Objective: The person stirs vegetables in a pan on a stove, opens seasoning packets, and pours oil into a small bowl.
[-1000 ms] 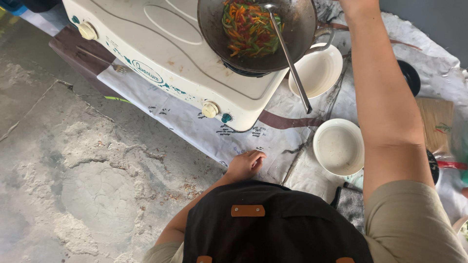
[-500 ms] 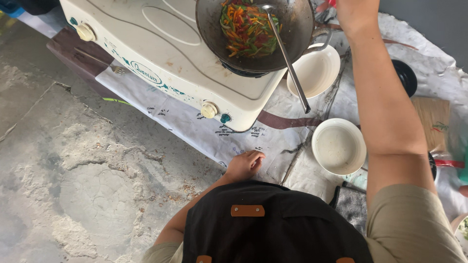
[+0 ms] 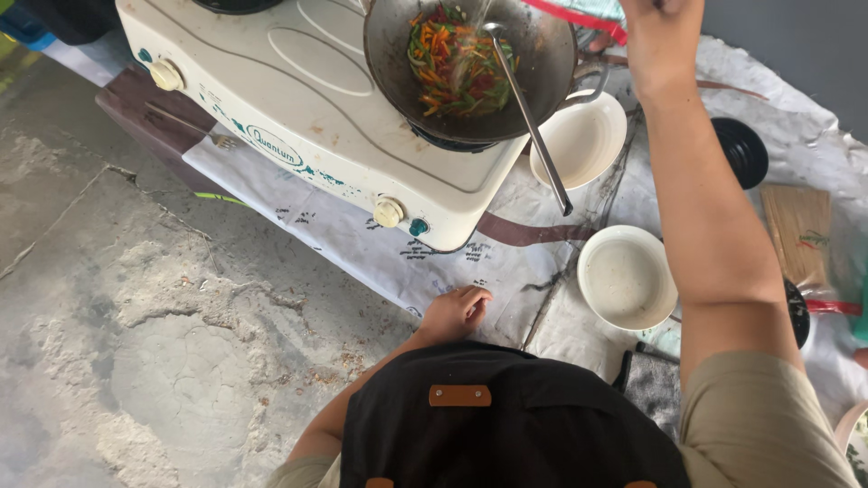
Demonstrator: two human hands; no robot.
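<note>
Vegetables [image 3: 457, 61] in strips of green, orange and red fill a dark wok [image 3: 470, 68] on a cream two-burner stove [image 3: 298, 99], seen from above the cook. Reaching far forward, the person's right hand [image 3: 660, 36] is raised at the top edge of the view, just right of the wok's rim and close to its metal side handle; the fingers are cut off by the frame, so whether that hand is clenched, loose or grasping anything cannot be told. A long-handled metal ladle [image 3: 529, 108] rests unheld in the wok, bowl among the vegetables, its shaft slanting down and out over the rim to the left of that forearm. Beneath the forearm sit two white bowls: one [image 3: 579, 140] tucked against the stove corner, the other [image 3: 627, 276] nearer the cook's body. Down by the black apron [image 3: 506, 425], the left hand [image 3: 455, 312] lies on the printed plastic sheet [image 3: 362, 244] covering the ground, fingers loosely curled under, gripping nothing. The stove's front knob [image 3: 389, 212] is just beyond that hand. Farther off to its left, a fork [image 3: 194, 126] lies on a dark wooden board [image 3: 136, 104] beside the stove, with bare concrete floor [image 3: 136, 316] spreading out to the left.
</note>
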